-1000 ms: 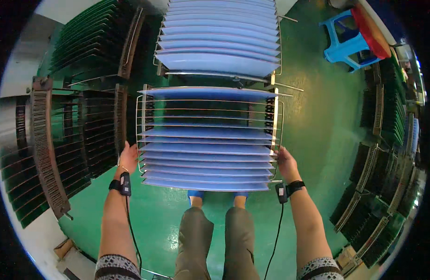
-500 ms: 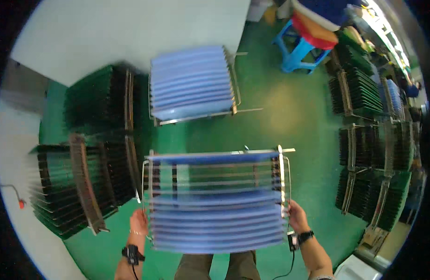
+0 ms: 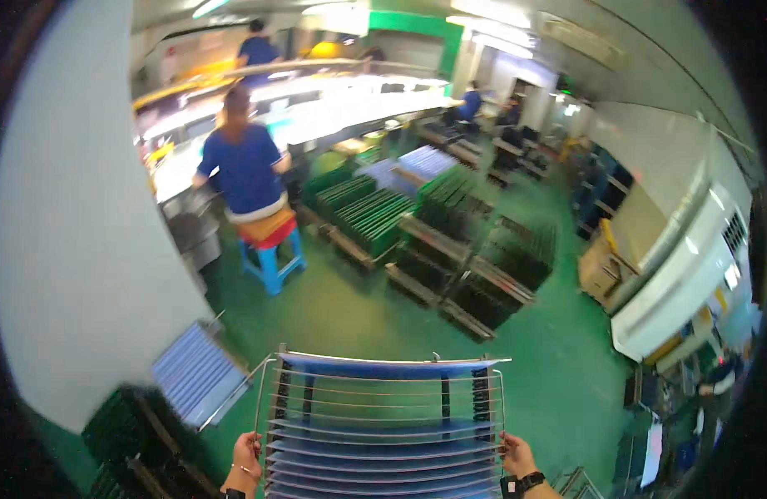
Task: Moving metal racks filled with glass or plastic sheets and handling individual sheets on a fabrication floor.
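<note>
I carry a metal slotted rack (image 3: 279, 403) in front of me at the lower middle. Thin blue panels (image 3: 383, 461) stand packed in its near part, and one more sits at its far end. Between them lies a gap crossed by thin rods. At the rack's left side, my left hand (image 3: 246, 456) is closed round the wire handle. My right hand (image 3: 517, 456) grips the handle on the opposite side. Both wrists wear dark bands. The rack's nearest end is cut off by the lower edge of the picture.
A similar blue-panel rack (image 3: 199, 374) stands on the floor at left, beside dark racks (image 3: 134, 432). Racks of green panels (image 3: 367, 216) fill the middle. A person in blue (image 3: 244, 162) sits on a stool (image 3: 271, 262) at a bright bench. A white cabinet-like unit (image 3: 666, 287) stands right.
My view has swung to the right and up, bringing the bench, workers and green-panel racks into sight. The floor rack now appears lower left. Both hands still hold the carried rack.
</note>
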